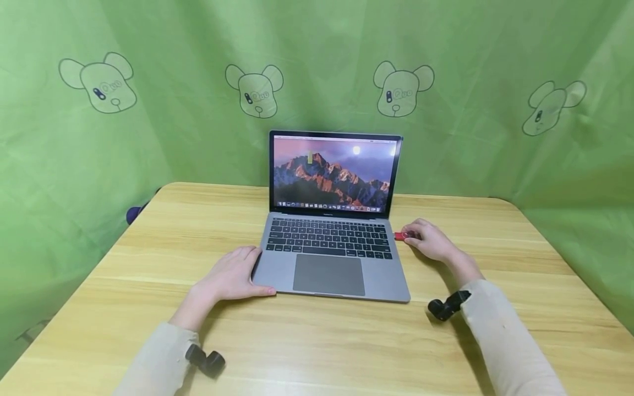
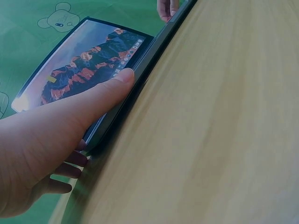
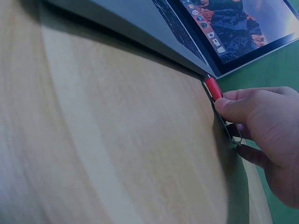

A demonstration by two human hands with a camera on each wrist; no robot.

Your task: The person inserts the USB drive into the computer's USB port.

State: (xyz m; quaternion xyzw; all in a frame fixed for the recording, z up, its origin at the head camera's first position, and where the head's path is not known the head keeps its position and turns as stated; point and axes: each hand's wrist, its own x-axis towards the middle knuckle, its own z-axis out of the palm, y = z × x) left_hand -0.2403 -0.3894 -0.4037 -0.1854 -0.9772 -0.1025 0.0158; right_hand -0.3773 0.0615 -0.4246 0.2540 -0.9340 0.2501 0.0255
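Note:
A grey laptop (image 1: 282,272) sits with its lid up, its screen (image 1: 332,176) lit with a mountain picture. My left hand (image 1: 231,276) rests at its front left corner, thumb along the front edge and fingers by the left side. In the left wrist view those fingers look fairly straight. Between thumb and fingers, my right hand (image 1: 432,242) pinches a red USB stick (image 3: 213,87) at the laptop's right side. Its metal end meets that edge near the hinge in the right wrist view. A small metal ring (image 3: 239,140) hangs below the fingers.
The laptop stands on a light wooden table (image 1: 317,346). A green curtain (image 1: 327,33) with bear-head drawings hangs behind and at the sides. Black wrist cameras (image 1: 210,363) sit on both sleeves. Something dark purple (image 1: 132,214) shows beyond the table's left edge.

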